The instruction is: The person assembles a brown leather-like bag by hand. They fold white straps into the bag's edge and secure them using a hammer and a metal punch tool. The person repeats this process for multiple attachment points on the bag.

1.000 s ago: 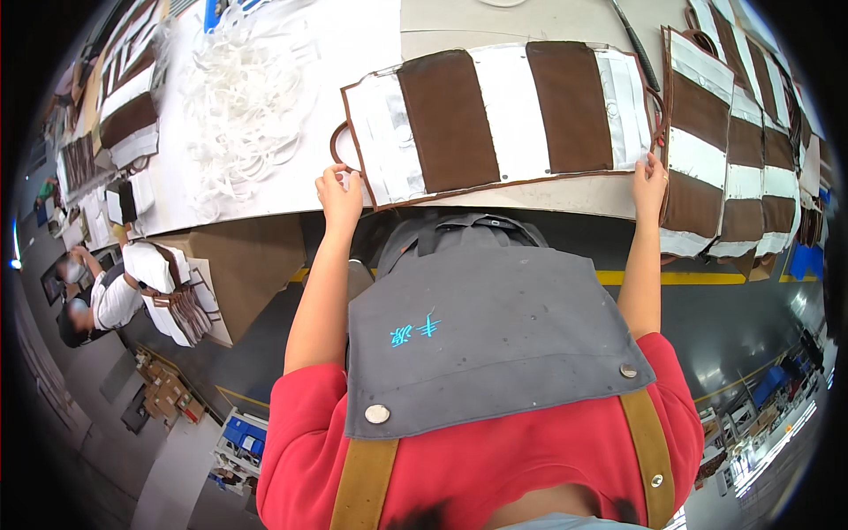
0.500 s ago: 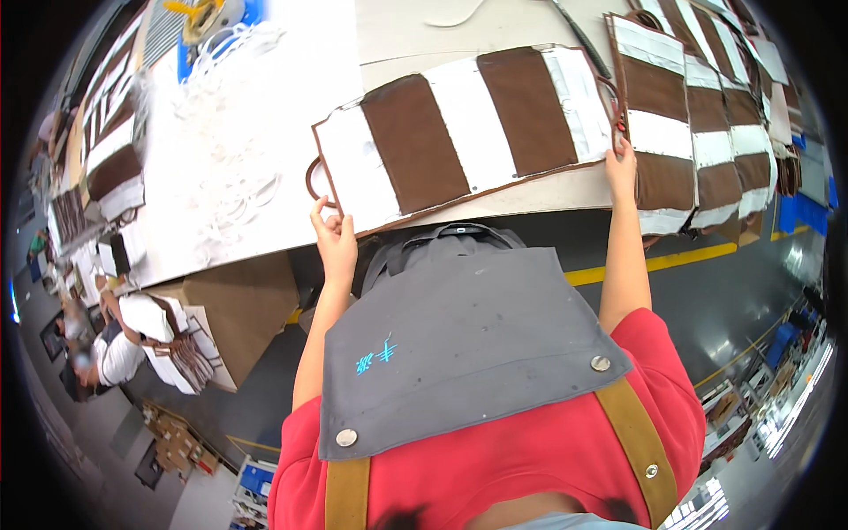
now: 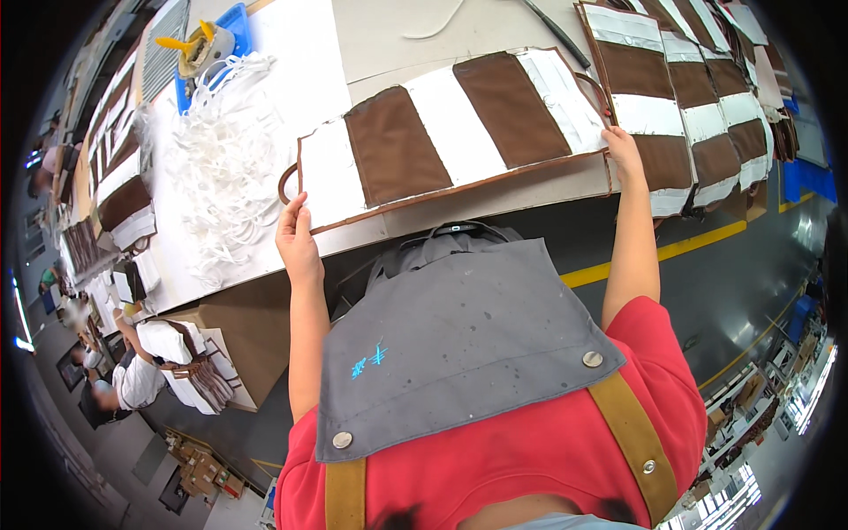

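A brown-and-white striped fabric panel (image 3: 455, 124) with brown edging lies stretched out over the near edge of the table, its stripes running front to back. At its near left corner my left hand (image 3: 300, 243) is closed, pinching the edge just below a brown loop handle (image 3: 287, 184). The near right corner is in my right hand (image 3: 625, 157), thumb and fingers closed on it. Another brown loop (image 3: 594, 92) sticks out at the right end, above that hand. Loose threads show along the panel's far edge.
Thin white strips (image 3: 221, 159) lie heaped on the table (image 3: 309, 53) at left, beside a blue tray (image 3: 237, 26) with a cup (image 3: 210, 51). A dark rod-like tool (image 3: 558, 34) lies behind the panel. More striped panels (image 3: 649, 110) overlap at right. Another person (image 3: 140, 384) works far left.
The panel and both my hands have shifted left relative to the table, the left end coming closer to the strip heap. The view has turned slightly. Both hands still grip the corners.
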A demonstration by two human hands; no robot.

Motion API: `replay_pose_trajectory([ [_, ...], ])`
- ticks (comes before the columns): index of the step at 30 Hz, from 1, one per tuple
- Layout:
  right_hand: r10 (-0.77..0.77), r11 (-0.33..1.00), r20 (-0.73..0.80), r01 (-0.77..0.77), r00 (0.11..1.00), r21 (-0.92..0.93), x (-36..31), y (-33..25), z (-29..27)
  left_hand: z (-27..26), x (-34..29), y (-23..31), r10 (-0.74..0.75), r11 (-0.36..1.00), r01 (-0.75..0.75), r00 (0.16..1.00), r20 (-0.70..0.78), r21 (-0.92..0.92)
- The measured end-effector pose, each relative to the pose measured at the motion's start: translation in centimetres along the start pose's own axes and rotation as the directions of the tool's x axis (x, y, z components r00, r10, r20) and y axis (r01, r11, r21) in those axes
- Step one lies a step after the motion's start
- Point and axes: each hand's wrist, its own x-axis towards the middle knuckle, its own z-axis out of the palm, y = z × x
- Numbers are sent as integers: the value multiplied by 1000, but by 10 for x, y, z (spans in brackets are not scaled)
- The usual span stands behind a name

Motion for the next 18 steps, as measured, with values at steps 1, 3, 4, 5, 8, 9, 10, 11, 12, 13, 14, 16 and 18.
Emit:
replay_pose_trajectory([
  [1, 38, 998, 1, -38, 999, 44, -9, -13, 0, -3, 1, 2, 3, 1000, -3, 1000, -4, 6],
  [3, 51, 990, -5, -50, 999, 128, -8, -19, -4, -6, 6, 1, 5, 1000, -4, 1000, -6, 7],
  [4, 53, 981, 0, -53, 999, 186, -8, -22, -5, -7, 7, 0, 13, 1000, -13, 1000, -11, 5],
  [5, 56, 969, 3, -55, 998, 243, -8, -25, -6, -7, 8, 0, 21, 1000, -21, 1000, -15, 2],
  [8, 61, 934, -5, -55, 998, 353, -11, -32, -7, -14, 12, -8, 13, 999, -13, 1000, -4, -43],
  [9, 46, 923, -19, -35, 999, 384, -18, -40, -3, -17, 13, -10, 4, 998, -4, 1000, 1, -62],
  [10, 32, 909, -33, -15, 999, 416, -25, -48, 1, -22, 14, -11, -10, 998, 10, 1000, 7, -65],
  [11, 15, 894, -57, 12, 998, 447, -31, -54, 1, -23, 16, -11, -21, 994, 26, 999, 48, -105],
  [12, 17, 873, -35, 2, 999, 487, -29, -56, -1, -26, 17, -10, -30, 989, 43, 995, 90, -143],
  [13, -14, 857, 21, 1, 1000, 515, -26, -56, -3, -29, 19, -8, -38, 982, 62, 990, 133, -179],
  [14, -46, 842, 71, 0, 996, 539, -23, -57, -5, -28, 20, -3, -53, 975, 88, 984, 169, -206],
  [16, -93, 814, 153, -14, 984, 580, -21, -58, -14, -25, 21, 7, -52, 968, 109, 969, 240, -228],
  [18, -186, 735, 181, 15, 966, 678, -25, -67, -11, -21, 21, 17, -26, 973, 87, 961, 275, -214],
])
